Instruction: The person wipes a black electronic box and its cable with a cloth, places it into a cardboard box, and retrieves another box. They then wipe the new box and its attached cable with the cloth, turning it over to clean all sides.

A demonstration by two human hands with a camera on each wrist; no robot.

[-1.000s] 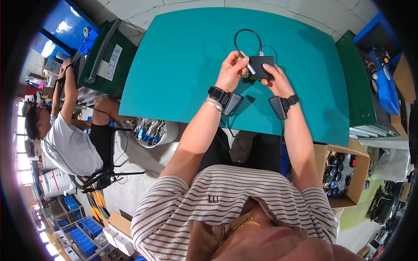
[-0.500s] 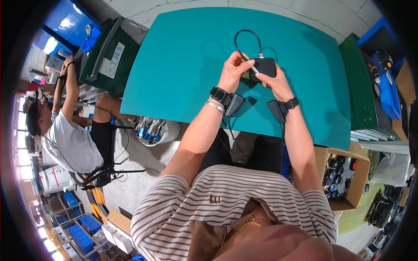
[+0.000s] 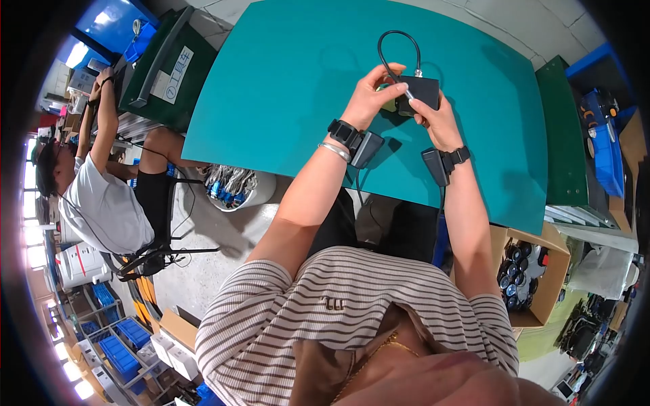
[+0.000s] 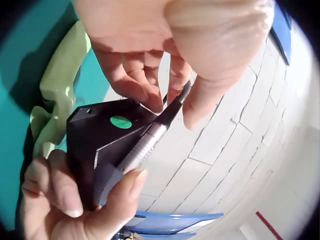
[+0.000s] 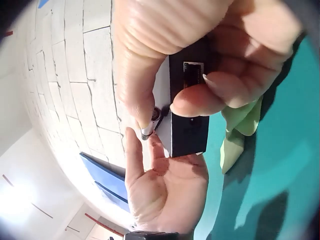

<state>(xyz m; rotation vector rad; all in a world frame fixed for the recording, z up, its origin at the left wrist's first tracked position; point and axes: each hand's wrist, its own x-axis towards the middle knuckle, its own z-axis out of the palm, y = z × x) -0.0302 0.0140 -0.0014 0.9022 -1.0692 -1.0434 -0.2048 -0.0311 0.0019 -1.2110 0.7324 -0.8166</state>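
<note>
My right hand (image 3: pixel 439 122) grips a black box (image 3: pixel 425 86), its thumb on the silver connector (image 3: pixel 409 94) of a black cable (image 3: pixel 381 46) that loops from the box's far edge. In the left wrist view the connector (image 4: pixel 145 145) lies along the box (image 4: pixel 82 130), which has a green oval sticker (image 4: pixel 121 122). Left of the box, my left hand (image 3: pixel 369 98) has its thumb and fingers spread around the cable's end, fingertips by the box corner. A port (image 5: pixel 193 74) shows on the box's side. Pale green material (image 4: pixel 62 75) lies beneath, partly hidden.
The green table (image 3: pixel 284 95) lies under both hands. A carton (image 3: pixel 552 284) of round dark parts stands at the near right, a white bucket (image 3: pixel 261 193) at the near left. A seated person (image 3: pixel 108 203) works at the left; green cabinets flank the table.
The left thumb and fingers have spread apart from their pinch on the cable. The right thumb has come onto the connector. The head view has shifted slightly.
</note>
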